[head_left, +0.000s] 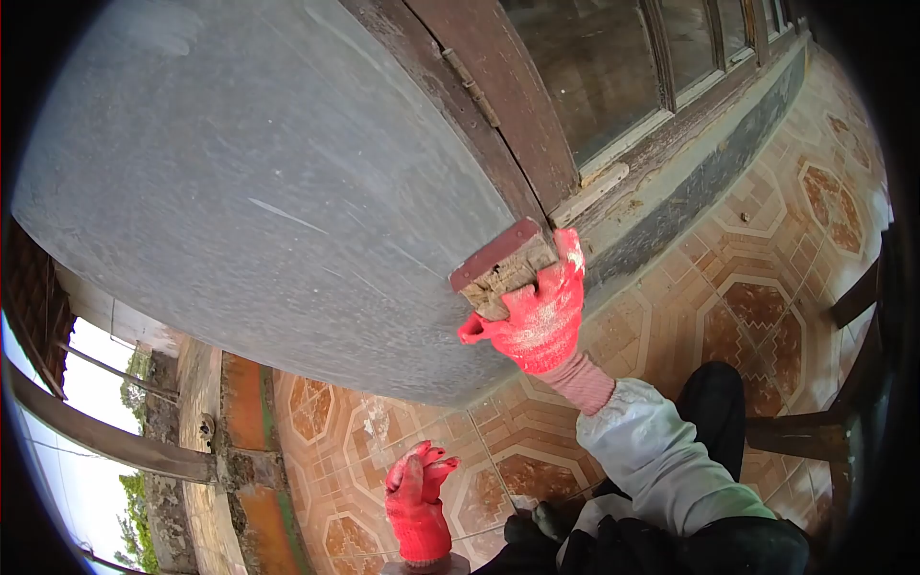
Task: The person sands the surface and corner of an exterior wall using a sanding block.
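Note:
My right hand point(541, 321), in a red knitted glove, grips a sanding block point(505, 268). The block is a worn piece of wood with a reddish-brown sheet along one side. It is against the grey wall point(287, 192), close to the brown wooden frame point(503, 163). The wall has a mottled grey surface with a few pale scratches. Lower down, my left hand point(419, 498), also in a red glove, hovers over the tiled floor with its fingers loosely bent and apart. Nothing shows in it.
A brown wooden window point(594, 77) with glass panes and a hinge point(470, 86) adjoins the wall. Brown patterned tiles point(757, 326) cover the floor. Dark wooden furniture point(800, 436) stands at the right, near my knee. A low orange-and-green wall point(254, 402) lies at the left.

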Demonstrator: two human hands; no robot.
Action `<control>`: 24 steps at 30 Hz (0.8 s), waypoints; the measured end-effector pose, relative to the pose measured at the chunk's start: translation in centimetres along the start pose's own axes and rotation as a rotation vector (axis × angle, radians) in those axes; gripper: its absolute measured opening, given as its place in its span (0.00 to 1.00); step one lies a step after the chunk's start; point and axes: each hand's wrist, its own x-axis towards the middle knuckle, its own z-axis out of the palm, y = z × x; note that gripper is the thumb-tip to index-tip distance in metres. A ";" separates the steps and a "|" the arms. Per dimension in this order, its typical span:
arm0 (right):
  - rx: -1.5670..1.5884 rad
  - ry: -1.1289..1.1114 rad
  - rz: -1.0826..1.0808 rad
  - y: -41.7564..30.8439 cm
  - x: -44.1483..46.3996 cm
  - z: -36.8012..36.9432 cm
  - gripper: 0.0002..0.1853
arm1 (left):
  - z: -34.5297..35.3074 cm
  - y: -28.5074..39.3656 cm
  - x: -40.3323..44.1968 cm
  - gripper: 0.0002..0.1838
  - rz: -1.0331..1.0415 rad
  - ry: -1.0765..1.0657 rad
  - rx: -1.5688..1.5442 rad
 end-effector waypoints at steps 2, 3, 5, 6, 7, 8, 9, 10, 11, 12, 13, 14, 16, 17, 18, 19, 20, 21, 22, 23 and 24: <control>0.034 -0.048 -0.013 2.0 -8.7 1.4 0.42 | 0.0 -0.1 -0.1 0.18 0.015 0.013 -0.013; 0.047 -0.132 -0.028 2.9 -11.4 1.1 0.44 | 0.0 -0.1 -0.2 0.18 0.023 0.007 -0.012; 0.058 -0.210 -0.026 3.6 -13.8 1.3 0.45 | -0.1 -0.3 -0.7 0.17 0.003 0.008 0.014; 0.061 -0.191 -0.005 3.6 -13.4 1.5 0.40 | 0.0 -0.7 -0.9 0.17 0.018 0.039 -0.005; 0.052 -0.128 -0.010 2.9 -10.8 1.3 0.41 | -0.6 -1.1 -0.7 0.17 0.010 0.034 0.003; 0.043 -0.064 -0.016 2.2 -8.2 1.2 0.42 | -1.4 -1.8 -0.2 0.18 -0.035 0.035 -0.008; 0.067 -0.077 -0.020 1.0 -3.8 0.5 0.38 | -1.9 -2.2 0.2 0.19 -0.079 0.038 -0.021; 0.095 -0.092 -0.024 -0.2 0.8 -0.5 0.35 | -1.6 -2.0 0.2 0.19 -0.088 0.039 -0.022; 0.111 -0.072 0.000 -1.5 5.3 -1.0 0.35 | -1.0 -1.4 0.1 0.18 -0.055 0.027 -0.021; 0.130 -0.051 0.023 -2.4 8.2 -1.3 0.34 | -0.6 -1.0 0.2 0.18 -0.020 0.017 -0.022; 0.139 -0.060 0.021 -2.5 8.9 -1.6 0.34 | -0.4 -0.8 0.3 0.18 -0.024 0.029 -0.025; 0.122 -0.050 0.032 -2.7 9.3 -1.9 0.35 | -0.3 -0.6 0.3 0.18 -0.017 0.015 -0.024; 0.017 -0.073 -0.026 -2.3 6.7 -1.5 0.36 | -0.2 -0.2 0.4 0.19 0.001 0.010 -0.031; 0.079 -0.127 0.028 -1.3 2.6 -0.5 0.35 | -0.1 0.0 0.3 0.19 0.005 0.007 -0.020; 0.108 -0.192 0.040 0.4 -3.6 0.8 0.34 | -0.2 -0.1 0.1 0.19 0.008 0.004 -0.010; 0.135 -0.256 0.054 2.0 -9.6 2.1 0.34 | -0.3 -0.3 -0.1 0.19 0.018 0.013 -0.018; 0.139 -0.287 0.040 3.0 -12.4 2.0 0.34 | -0.4 -0.4 -0.1 0.19 -0.013 0.007 -0.035; 0.143 -0.319 0.027 3.5 -13.9 1.6 0.34 | -0.7 -0.4 -0.4 0.18 -0.048 0.002 -0.046; 0.155 -0.392 -0.048 4.1 -15.2 1.3 0.31 | -0.9 -0.4 -0.6 0.18 -0.035 0.007 -0.042; 0.135 -0.344 -0.103 3.2 -12.1 0.9 0.31 | -0.8 -0.5 -0.7 0.19 -0.058 0.010 -0.030; 0.112 -0.295 -0.157 2.3 -9.0 0.5 0.32 | -0.7 -0.6 -0.7 0.20 -0.092 0.013 -0.020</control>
